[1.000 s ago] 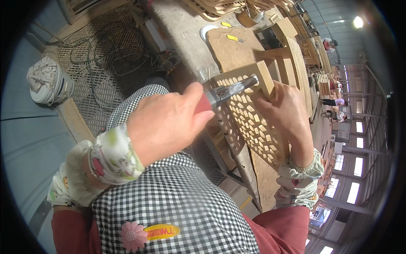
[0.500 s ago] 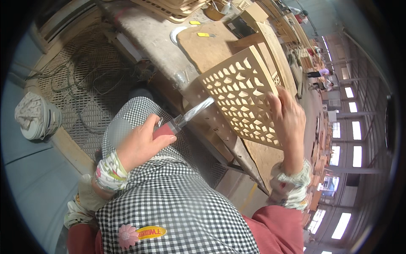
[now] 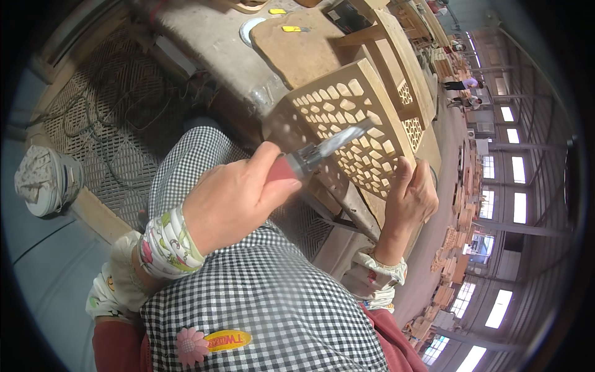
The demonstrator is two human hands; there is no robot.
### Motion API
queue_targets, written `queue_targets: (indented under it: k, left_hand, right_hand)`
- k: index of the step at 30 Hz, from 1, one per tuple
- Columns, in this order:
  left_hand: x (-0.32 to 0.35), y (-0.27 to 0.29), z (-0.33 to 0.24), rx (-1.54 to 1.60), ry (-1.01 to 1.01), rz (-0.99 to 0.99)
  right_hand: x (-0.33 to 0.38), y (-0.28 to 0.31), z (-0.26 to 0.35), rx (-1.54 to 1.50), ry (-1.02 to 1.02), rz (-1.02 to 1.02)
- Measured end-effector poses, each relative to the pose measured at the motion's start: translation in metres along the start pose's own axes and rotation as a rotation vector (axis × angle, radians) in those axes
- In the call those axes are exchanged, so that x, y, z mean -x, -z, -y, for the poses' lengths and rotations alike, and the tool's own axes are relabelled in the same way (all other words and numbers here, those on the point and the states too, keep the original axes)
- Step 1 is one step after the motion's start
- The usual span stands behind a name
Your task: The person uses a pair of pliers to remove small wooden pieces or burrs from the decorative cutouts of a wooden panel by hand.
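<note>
My left hand (image 3: 232,197) is closed around a tool with a red and grey handle (image 3: 291,166) and a shiny, pale, blade-like end, whose exact kind I cannot make out. The blade end passes in front of a flat wooden lattice panel (image 3: 379,93); whether it touches the wood I cannot tell. Many small angular holes pierce the panel, which stands tilted over the workbench. At its lower right edge my right hand (image 3: 410,197) grips it, thumb on the near side and the other fingers partly hidden.
On the grey workbench (image 3: 207,37) lie a brown sheet (image 3: 294,53) and a yellow utility knife (image 3: 294,28). A wooden frame (image 3: 406,68) with lattice insets stands behind the panel. Cables (image 3: 80,118) cross the grated floor at left, near a cloth-topped bucket (image 3: 46,180). Far-off people (image 3: 462,84) stand at right.
My left hand has come up and to the right, bringing the tool across the panel's face. My right hand has dropped lower along the panel's edge, and the panel has turned slightly.
</note>
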State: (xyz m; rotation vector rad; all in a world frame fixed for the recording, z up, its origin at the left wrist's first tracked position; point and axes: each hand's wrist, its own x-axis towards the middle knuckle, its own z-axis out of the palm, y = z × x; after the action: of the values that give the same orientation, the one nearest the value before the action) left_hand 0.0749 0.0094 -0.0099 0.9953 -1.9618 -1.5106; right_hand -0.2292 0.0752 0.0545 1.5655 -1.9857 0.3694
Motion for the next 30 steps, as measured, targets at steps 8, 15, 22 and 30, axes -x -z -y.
queue_targets:
  k: [8, 15, 22, 30]
  left_hand:
    - [-0.017, -0.005, -0.020, -0.006, 0.016, 0.134]
    - [-0.029, -0.007, -0.027, -0.076, 0.006, 0.097]
    - [-0.021, 0.004, -0.024, 0.007, 0.061, 0.192]
    - [-0.037, -0.001, -0.018, -0.022, -0.045, 0.129]
  right_hand:
    - [0.007, -0.001, 0.003, -0.032, 0.040, -0.041]
    - [0.006, -0.004, 0.003, -0.045, 0.074, -0.083]
    - [0.006, -0.005, 0.005, -0.026, 0.058, -0.075]
    - [0.005, -0.001, 0.009, 0.019, 0.041, -0.021]
